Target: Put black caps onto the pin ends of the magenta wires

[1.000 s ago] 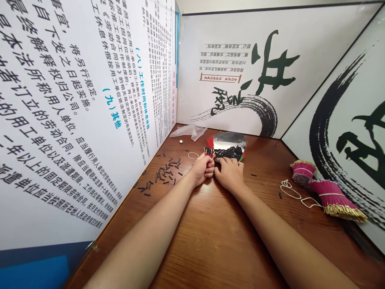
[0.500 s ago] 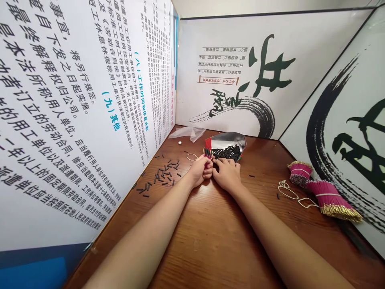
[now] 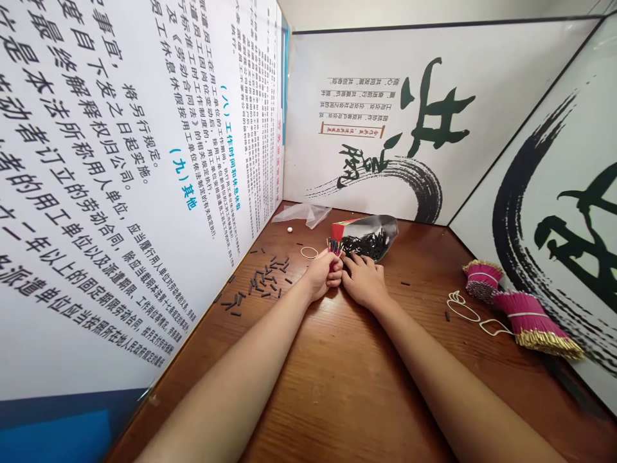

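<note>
We take the two hands as clock centre, twelve toward the back panel (image 3: 366,116). Left hand (image 3: 324,274): grip closed around a small bundle of magenta wires (image 3: 334,247), ends fanned upward, some black, some gold. Right hand (image 3: 366,283): just beside the left, palm down over the bench (image 3: 318,392), fingers at the near edge of an opened foil pouch (image 3: 385,225); we cannot tell whether that grip pinches anything.

Pouch sits at one o'clock, red at its left side, a heap of short black sleeves (image 3: 362,244) inside. At nine o'clock we log a scatter of loose black sleeves (image 3: 265,280). At ten, a rubber band (image 3: 309,253) and, farther out, a small white ball (image 3: 290,229). At eleven, a clear plastic bag (image 3: 304,213). At three, well apart, two larger banded magenta wire bundles (image 3: 527,315), touching, with loose white bands (image 3: 463,307) on our side of them.
</note>
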`<action>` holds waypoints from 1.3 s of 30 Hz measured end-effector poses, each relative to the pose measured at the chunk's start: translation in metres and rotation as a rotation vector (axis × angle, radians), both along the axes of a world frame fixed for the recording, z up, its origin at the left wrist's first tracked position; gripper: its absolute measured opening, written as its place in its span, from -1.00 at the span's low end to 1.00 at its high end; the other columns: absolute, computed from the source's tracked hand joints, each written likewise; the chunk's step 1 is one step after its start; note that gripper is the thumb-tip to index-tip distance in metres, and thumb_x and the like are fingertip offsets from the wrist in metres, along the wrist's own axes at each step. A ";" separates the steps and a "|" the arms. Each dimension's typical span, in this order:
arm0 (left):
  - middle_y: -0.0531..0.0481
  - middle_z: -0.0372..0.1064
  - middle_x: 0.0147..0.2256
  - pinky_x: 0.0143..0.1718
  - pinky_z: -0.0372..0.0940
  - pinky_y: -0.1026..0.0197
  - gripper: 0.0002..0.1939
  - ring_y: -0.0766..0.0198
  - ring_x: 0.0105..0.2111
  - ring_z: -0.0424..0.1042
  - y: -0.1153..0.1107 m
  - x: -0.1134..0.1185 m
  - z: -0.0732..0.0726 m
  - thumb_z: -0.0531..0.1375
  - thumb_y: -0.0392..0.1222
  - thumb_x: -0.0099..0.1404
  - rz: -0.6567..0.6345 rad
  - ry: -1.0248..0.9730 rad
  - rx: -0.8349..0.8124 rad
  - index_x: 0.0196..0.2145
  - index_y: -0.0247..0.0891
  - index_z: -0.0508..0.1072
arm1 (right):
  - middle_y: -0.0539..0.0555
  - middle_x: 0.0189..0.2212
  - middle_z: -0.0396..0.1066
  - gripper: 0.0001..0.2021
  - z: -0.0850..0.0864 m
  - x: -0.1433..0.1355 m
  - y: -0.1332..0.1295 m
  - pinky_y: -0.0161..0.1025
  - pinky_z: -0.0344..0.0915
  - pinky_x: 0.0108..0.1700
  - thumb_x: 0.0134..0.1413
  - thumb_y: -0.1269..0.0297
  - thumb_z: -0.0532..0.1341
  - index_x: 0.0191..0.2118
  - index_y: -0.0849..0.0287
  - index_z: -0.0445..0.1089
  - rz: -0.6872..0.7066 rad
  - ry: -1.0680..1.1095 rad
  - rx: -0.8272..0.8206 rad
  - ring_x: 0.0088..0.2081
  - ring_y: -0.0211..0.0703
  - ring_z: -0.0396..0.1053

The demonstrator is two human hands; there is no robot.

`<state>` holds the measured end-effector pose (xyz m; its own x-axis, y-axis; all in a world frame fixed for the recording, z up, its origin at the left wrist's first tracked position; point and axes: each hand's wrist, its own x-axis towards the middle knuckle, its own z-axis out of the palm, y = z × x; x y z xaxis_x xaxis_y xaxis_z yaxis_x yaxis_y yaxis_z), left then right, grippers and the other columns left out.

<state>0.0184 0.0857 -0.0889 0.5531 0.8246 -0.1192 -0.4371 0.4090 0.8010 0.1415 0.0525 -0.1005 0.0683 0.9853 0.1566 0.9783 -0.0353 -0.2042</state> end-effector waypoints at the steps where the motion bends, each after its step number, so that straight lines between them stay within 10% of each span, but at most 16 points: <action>1: 0.22 0.02 -0.63 -0.76 -0.23 0.46 -0.80 0.52 -0.76 -0.12 0.000 0.000 0.000 0.08 -0.33 0.01 -0.001 -0.003 -0.003 -0.35 -0.20 0.19 | 0.08 0.28 0.16 -0.53 0.000 0.000 0.000 0.11 0.03 0.11 0.25 0.10 -0.07 0.23 -0.08 0.24 0.004 -0.001 -0.009 0.22 0.17 0.07; 19: 0.22 0.01 -0.63 -0.76 -0.23 0.45 -0.82 0.51 -0.76 -0.12 0.001 0.000 -0.003 0.06 -0.33 0.04 -0.005 -0.004 0.006 -0.33 -0.20 0.19 | 0.10 0.19 0.29 -0.53 -0.003 0.003 0.003 0.01 0.12 0.08 0.13 0.23 0.04 0.14 0.19 0.36 -0.039 0.152 0.199 0.13 0.12 0.14; 39: 0.23 0.03 -0.59 -0.72 -0.27 0.43 -0.77 0.56 -0.74 -0.09 -0.002 0.001 0.000 0.14 -0.35 0.02 0.023 0.044 0.048 -0.40 -0.20 0.11 | 0.16 -0.24 0.52 -0.75 -0.011 0.011 0.011 -0.11 0.32 -0.07 0.11 0.24 0.12 -0.24 0.20 0.51 0.102 0.918 0.610 -0.18 -0.06 0.44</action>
